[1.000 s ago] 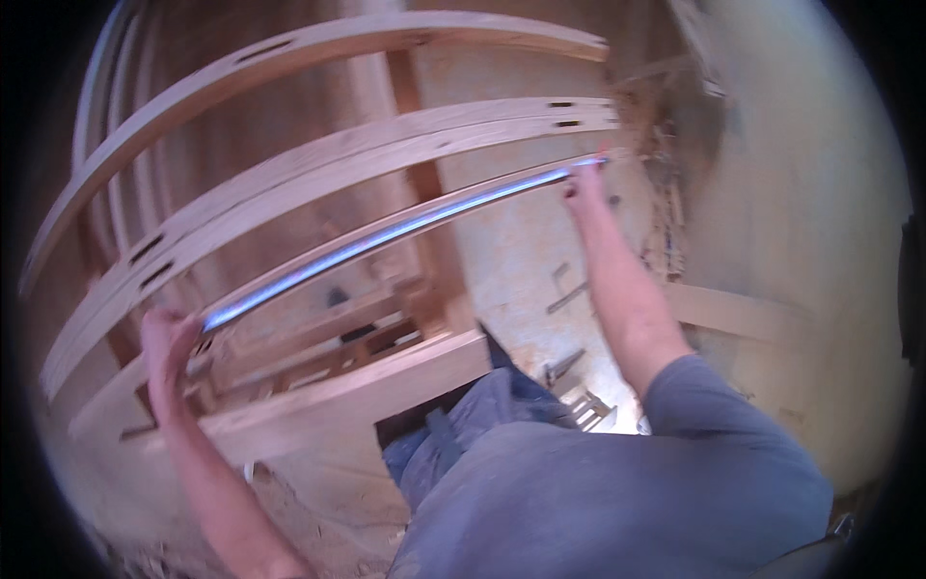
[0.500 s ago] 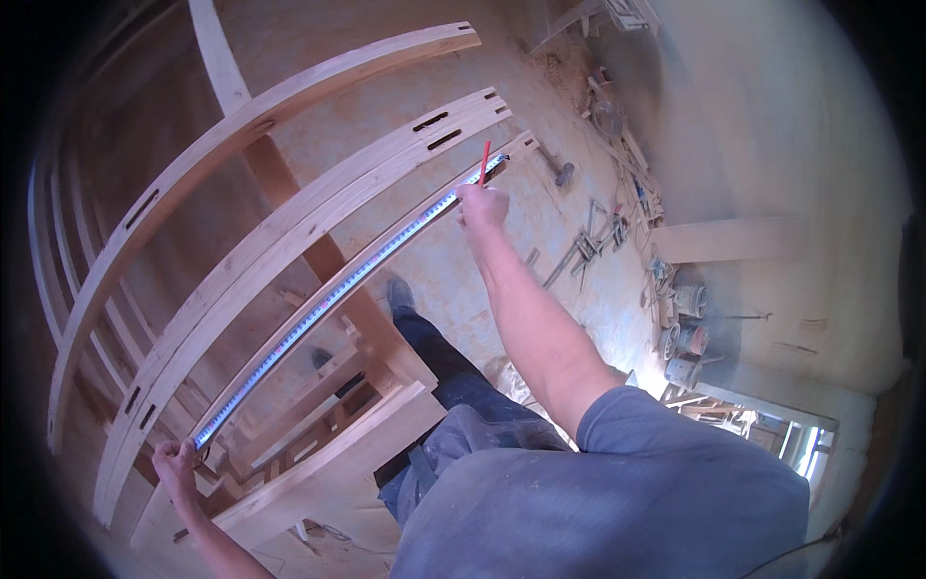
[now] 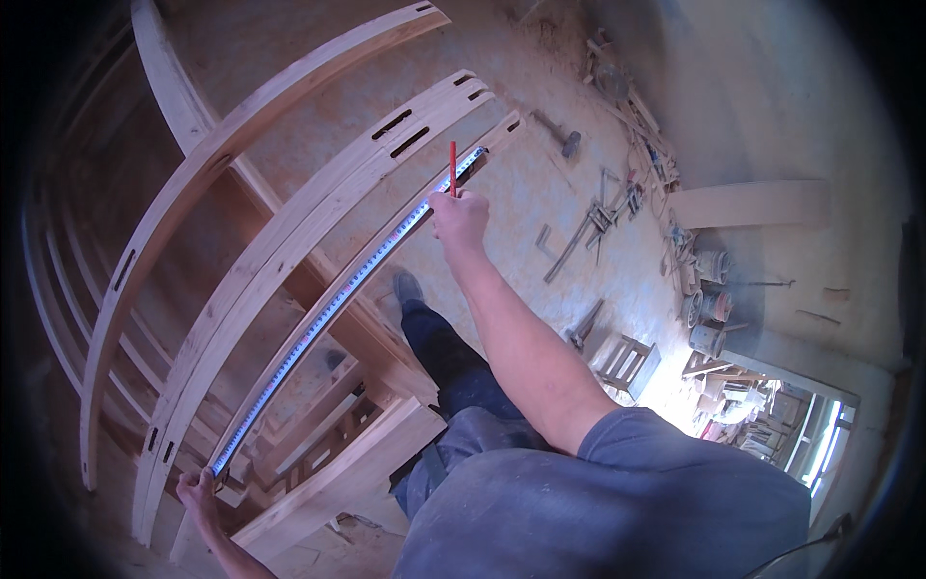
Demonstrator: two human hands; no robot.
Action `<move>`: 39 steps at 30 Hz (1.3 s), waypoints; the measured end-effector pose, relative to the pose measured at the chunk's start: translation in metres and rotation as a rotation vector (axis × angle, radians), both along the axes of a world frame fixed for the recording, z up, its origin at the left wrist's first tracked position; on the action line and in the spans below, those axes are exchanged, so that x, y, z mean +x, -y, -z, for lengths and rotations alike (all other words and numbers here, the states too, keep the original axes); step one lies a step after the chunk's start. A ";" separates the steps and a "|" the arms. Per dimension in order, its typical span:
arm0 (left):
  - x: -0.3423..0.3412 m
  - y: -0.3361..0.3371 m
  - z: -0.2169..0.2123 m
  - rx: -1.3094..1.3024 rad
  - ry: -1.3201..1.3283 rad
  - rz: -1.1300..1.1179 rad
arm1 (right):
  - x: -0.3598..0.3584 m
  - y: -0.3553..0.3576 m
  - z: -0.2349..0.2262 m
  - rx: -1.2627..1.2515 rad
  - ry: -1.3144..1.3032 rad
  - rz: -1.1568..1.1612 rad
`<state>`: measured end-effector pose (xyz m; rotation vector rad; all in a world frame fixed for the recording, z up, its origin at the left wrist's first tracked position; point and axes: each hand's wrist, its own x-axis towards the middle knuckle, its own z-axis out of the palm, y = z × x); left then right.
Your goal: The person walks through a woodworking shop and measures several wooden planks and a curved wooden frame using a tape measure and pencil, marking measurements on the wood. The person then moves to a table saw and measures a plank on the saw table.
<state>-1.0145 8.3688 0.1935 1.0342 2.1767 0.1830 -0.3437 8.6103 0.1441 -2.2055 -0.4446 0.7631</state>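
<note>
Fingers of the left hand (image 3: 200, 490) were pinched around the lower end of the tape measure (image 3: 333, 307) in the head view, which is the only one here. The right hand (image 3: 461, 222) had its fingers curled round a red pencil (image 3: 453, 166), close against the tape near its upper end — couldn't tell if they were gripping the tape too. The tape stretched between both hands along a narrow timber (image 3: 510, 125), right beside a pair of slotted timbers (image 3: 323, 203), with another curved timber (image 3: 280, 101) beyond those. A hammer (image 3: 571, 145) lay on the floor (image 3: 540, 289), well apart from the hands.

As for doing this well, my take: the left end needed to sit dead on its reference edge, because any slip there would shift the whole reading. I'd have wanted the blade flat and taut — no bow or twist — plus eyes straight above the pencil tip before any mark.
</note>
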 end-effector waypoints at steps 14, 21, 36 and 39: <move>0.002 0.000 0.001 0.046 -0.024 0.010 | 0.000 0.002 -0.001 0.055 -0.024 0.002; -0.020 0.014 0.016 0.058 -0.007 0.039 | -0.005 0.000 -0.018 0.041 -0.065 -0.009; -0.022 0.010 0.019 0.040 -0.002 0.022 | 0.000 -0.002 0.002 -0.001 0.004 -0.025; -0.019 0.007 0.017 0.015 0.014 0.007 | 0.001 -0.003 0.006 -0.017 0.022 -0.014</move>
